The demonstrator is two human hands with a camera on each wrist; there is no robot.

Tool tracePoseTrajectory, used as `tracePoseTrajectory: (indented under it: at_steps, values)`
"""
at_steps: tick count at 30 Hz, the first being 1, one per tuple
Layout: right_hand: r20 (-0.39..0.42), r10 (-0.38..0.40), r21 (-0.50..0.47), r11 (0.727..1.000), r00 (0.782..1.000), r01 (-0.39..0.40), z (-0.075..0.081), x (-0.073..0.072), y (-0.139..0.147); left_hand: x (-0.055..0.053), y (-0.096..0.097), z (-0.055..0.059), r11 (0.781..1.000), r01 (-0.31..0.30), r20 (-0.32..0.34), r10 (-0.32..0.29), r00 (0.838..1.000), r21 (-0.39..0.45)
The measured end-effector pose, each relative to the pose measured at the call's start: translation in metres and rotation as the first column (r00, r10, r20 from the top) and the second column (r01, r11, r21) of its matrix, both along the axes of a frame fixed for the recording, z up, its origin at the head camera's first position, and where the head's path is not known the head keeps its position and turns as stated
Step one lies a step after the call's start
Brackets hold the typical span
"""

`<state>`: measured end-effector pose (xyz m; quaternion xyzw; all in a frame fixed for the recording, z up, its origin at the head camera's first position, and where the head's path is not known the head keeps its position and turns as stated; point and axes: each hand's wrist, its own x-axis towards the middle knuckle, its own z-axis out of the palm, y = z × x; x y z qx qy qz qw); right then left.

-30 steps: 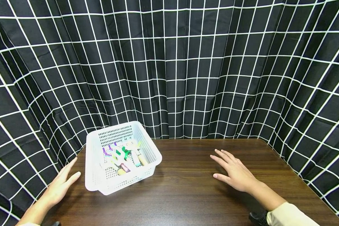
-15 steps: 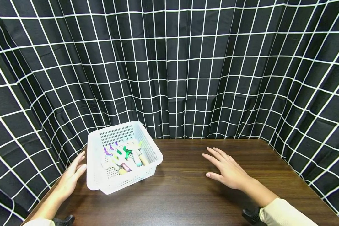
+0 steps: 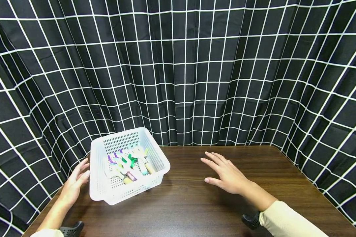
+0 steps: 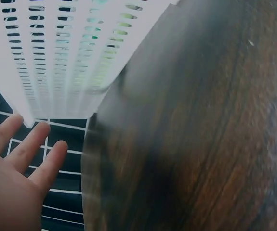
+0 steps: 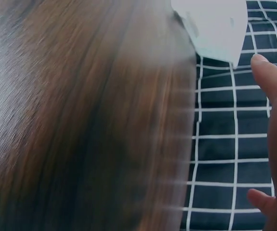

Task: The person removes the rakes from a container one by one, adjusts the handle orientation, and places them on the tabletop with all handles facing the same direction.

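One white perforated rectangular plastic basket [image 3: 136, 188], on one brown wood-grain table [image 3: 190, 204]; small multicoloured pieces [image 3: 132, 160] contained, uncountable. At its eight o'clock, one left hand [image 3: 72, 187] is held just beside, fingers loosely spread; at three, one right hand [image 3: 229, 176], fingers extended.

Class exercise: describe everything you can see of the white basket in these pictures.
The white basket looks like plastic: rectangular, open-topped, with a smooth rim, rounded corners and rows of slots through its walls. It stands upright on the left part of the dark wooden table, turned slightly askew. Inside lie small items in purple, green, yellow, pink and white, too small to name surely. The left hand is close by its left side; whether it touches is unclear. The right hand is apart from it.
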<state>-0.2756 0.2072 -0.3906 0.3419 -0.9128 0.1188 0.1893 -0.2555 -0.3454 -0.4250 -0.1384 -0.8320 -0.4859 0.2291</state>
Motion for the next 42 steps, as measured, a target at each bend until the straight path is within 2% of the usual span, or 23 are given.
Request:
tracePoseTrajectory:
  at_steps: [8,12,18,21,26,30,34,42]
  values:
    - [0.05,0.037,-0.048,0.998,0.998,-0.035,0.003,-0.003,-0.02,-0.001,0.006,-0.002,0.985,0.114,-0.034,-0.11,0.993,0.132]
    - [0.064,0.057,-0.083,0.995,0.996,-0.052,0.003,-0.006,-0.03,-0.001,0.01,-0.003,0.982,0.093,-0.032,-0.089,0.996,0.162]
    - [0.038,0.077,-0.129,0.989,0.996,-0.071,0.001,-0.009,-0.045,-0.003,0.012,-0.008,0.966,0.069,-0.028,-0.064,0.998,0.247]
    - [0.017,0.081,-0.152,0.985,0.997,-0.077,0.0,-0.008,-0.052,-0.005,0.014,-0.01,0.956,0.059,-0.023,-0.054,0.998,0.287]
    - [-0.013,0.113,-0.208,0.971,0.993,-0.114,0.001,-0.007,-0.065,-0.008,0.017,-0.013,0.927,0.057,0.008,-0.065,0.998,0.371]
    - [0.026,0.143,-0.261,0.956,0.989,-0.131,0.003,-0.007,-0.076,-0.008,0.017,-0.017,0.917,0.037,0.034,-0.055,0.998,0.397]
    - [0.07,0.149,-0.267,0.956,0.986,-0.126,0.003,-0.007,-0.086,-0.009,0.019,-0.019,0.89,0.054,0.023,-0.073,0.997,0.452]
    - [0.046,0.175,-0.238,0.958,0.983,-0.16,0.003,-0.006,-0.104,-0.012,0.025,-0.024,0.792,0.15,-0.039,-0.157,0.987,0.592]
